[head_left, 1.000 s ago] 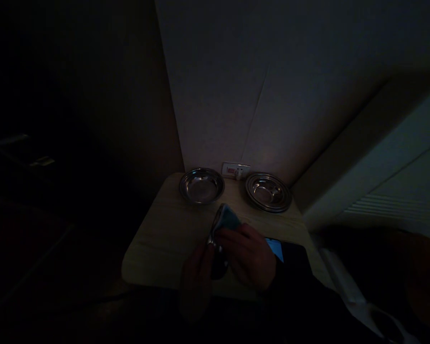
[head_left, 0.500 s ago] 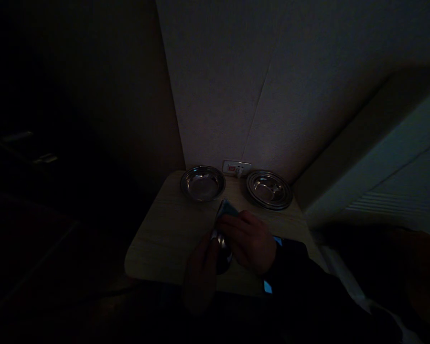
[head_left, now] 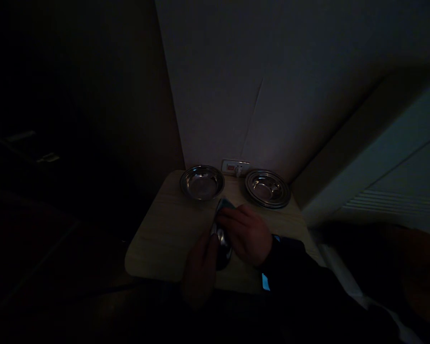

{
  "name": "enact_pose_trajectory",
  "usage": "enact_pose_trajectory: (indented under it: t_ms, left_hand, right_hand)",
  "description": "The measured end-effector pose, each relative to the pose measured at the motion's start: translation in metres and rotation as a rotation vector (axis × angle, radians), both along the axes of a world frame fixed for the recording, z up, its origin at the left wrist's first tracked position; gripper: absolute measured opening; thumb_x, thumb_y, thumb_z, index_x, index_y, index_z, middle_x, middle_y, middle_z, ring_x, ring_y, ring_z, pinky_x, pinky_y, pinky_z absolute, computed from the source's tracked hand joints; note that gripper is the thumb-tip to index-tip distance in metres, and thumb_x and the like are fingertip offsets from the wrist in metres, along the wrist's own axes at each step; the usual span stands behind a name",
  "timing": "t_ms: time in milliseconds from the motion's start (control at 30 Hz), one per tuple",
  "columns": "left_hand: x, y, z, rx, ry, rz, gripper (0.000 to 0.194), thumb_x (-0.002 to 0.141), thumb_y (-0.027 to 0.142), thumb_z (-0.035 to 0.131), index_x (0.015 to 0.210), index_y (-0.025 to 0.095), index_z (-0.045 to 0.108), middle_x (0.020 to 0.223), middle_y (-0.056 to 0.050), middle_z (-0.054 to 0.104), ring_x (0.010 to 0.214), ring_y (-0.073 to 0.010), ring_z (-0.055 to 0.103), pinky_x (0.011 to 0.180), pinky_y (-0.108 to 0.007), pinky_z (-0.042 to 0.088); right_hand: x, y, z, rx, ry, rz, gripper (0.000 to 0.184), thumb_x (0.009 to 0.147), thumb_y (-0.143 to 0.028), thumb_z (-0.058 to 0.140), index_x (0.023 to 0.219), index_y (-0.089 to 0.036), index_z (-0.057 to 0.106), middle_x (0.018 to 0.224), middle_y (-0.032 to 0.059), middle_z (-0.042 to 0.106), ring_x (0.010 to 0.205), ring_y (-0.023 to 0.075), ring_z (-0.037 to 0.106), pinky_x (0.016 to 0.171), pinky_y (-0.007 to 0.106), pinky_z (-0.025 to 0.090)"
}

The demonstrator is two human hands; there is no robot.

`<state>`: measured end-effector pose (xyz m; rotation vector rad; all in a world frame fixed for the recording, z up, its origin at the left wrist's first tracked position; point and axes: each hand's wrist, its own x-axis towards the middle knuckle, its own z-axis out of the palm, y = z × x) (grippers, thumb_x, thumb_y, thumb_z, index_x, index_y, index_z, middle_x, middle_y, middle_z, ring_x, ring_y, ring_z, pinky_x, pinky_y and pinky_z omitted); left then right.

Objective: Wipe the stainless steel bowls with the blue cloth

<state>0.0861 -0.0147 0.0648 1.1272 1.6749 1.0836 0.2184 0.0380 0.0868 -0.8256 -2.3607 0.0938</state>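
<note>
The scene is very dark. Between both hands, above the small table (head_left: 154,239), is a shiny, rounded, dark metal dish (head_left: 222,248), tilted; its full shape is hidden. My left hand (head_left: 201,270) is closed on the dish's left side with the thumb over its edge. A bluish-grey cloth (head_left: 225,204) sticks out beyond the fingers of my right hand (head_left: 247,234), which is closed on it and presses it against the dish's far side.
A shallow metal bowl (head_left: 202,184) stands at the back left of the table. Stacked metal bowls (head_left: 268,189) stand at the back right. Between them, a socket (head_left: 236,167) with a plug is on the wall. A lit screen (head_left: 265,282) shows beside my right sleeve.
My right hand and the cloth have shifted slightly left and up along the dish. My left hand stays nearly in place. The whole view has moved a little.
</note>
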Motion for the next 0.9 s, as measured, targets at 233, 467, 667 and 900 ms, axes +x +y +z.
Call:
enact_pose_trajectory:
  t_ms: [233,467,667,900]
  left_hand:
    - [0.000,-0.002,-0.003,-0.015,0.020,0.051,0.044,0.078,0.044,0.043,0.105,0.014,0.060,0.107,-0.012,0.064,0.100,-0.0249,0.057,0.089,-0.038,0.043]
    - [-0.001,-0.001,-0.002,0.046,0.007,-0.005,0.041,0.078,0.043,0.044,0.100,0.014,0.062,0.101,-0.010,0.066,0.095,-0.0235,0.059,0.085,-0.035,0.044]
    - [-0.015,-0.002,-0.005,0.023,-0.004,0.184,0.034,0.073,0.041,0.050,0.091,0.016,0.064,0.096,-0.009,0.067,0.092,-0.0234,0.059,0.079,-0.032,0.046]
    - [-0.026,0.004,-0.001,-0.017,0.000,0.207,0.027,0.077,0.037,0.043,0.084,0.018,0.061,0.079,-0.005,0.066,0.075,-0.0198,0.061,0.062,-0.028,0.048]
  right_hand:
    - [0.000,0.001,-0.002,0.000,0.051,0.012,0.029,0.082,-0.015,0.042,0.105,-0.015,0.061,0.106,0.0076,0.062,0.082,0.0196,0.050,0.072,0.035,0.046]
    - [0.002,0.015,-0.002,-0.037,0.023,-0.007,0.028,0.082,-0.014,0.043,0.102,-0.015,0.062,0.106,0.0079,0.063,0.084,0.0209,0.052,0.074,0.037,0.047]
    - [0.015,0.028,-0.024,-0.187,0.333,-0.126,0.027,0.083,-0.012,0.042,0.101,-0.017,0.062,0.100,0.0085,0.065,0.093,0.0185,0.057,0.081,0.035,0.047]
    - [0.008,-0.003,-0.042,-0.315,0.550,-0.217,0.025,0.083,-0.014,0.046,0.100,-0.022,0.063,0.099,0.0057,0.064,0.093,0.0175,0.059,0.080,0.033,0.048]
